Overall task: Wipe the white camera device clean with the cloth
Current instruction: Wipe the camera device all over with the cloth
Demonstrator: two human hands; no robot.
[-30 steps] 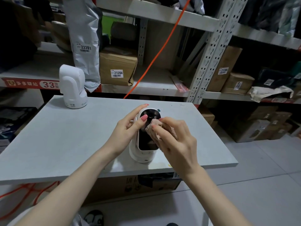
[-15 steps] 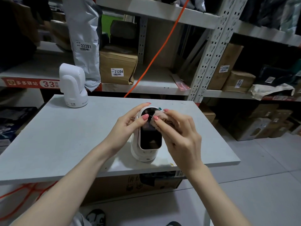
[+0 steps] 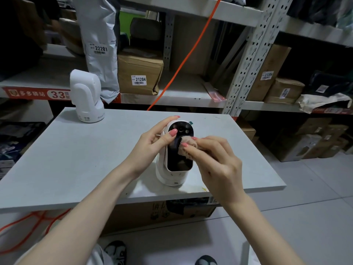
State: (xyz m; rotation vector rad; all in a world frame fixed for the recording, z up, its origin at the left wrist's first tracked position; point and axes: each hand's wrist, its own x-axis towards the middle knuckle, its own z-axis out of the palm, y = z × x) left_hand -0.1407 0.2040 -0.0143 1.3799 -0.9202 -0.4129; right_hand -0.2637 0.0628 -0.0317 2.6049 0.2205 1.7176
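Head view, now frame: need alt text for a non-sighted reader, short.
A person's right hand presses a small beige cloth against the dark front panel of a white camera device standing on a grey table, while the left hand grips the device's side. A second white camera stands at the table's far left corner, before shelves of labelled parcels.

Readable markings. A white label on the grey mailer bag [image 3: 99, 44] reads "22201" above a barcode. A white label on the brown cardboard box [image 3: 140, 73] reads "21204", also with a barcode. A tag on the perforated shelf upright [image 3: 252, 60] reads "21206". The red shelf-edge strip [image 3: 36, 93] carries Chinese characters and a large "33". Small print on the base of the second white camera [image 3: 87, 96] is illegible.
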